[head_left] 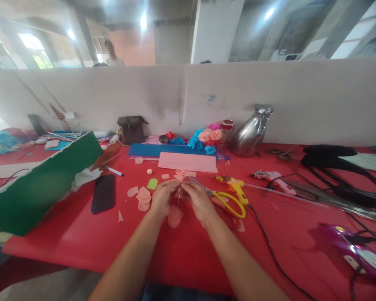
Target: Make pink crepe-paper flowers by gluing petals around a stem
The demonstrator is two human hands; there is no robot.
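My left hand [163, 195] and my right hand [199, 200] meet at the middle of the red table, fingers pinched together. Between them is a small pink paper flower piece [181, 174] with a fringed top; a thin stem seems to show below it, but the fingers hide most of it. Beside my right hand lie scissors with yellow handles [230, 205]. Cut pink paper petals [143, 196] are heaped to the left of my left hand, near a green paper template [152, 184]. One loose petal [174, 216] rests below my hands.
A yellow glue gun [238, 189] and a pink glue gun [280, 182] lie on the right with cords. Pink paper [188, 162], finished paper flowers [210, 136] and a metal jug [250, 133] stand behind. Left are a phone [103, 193] and green board [47, 184].
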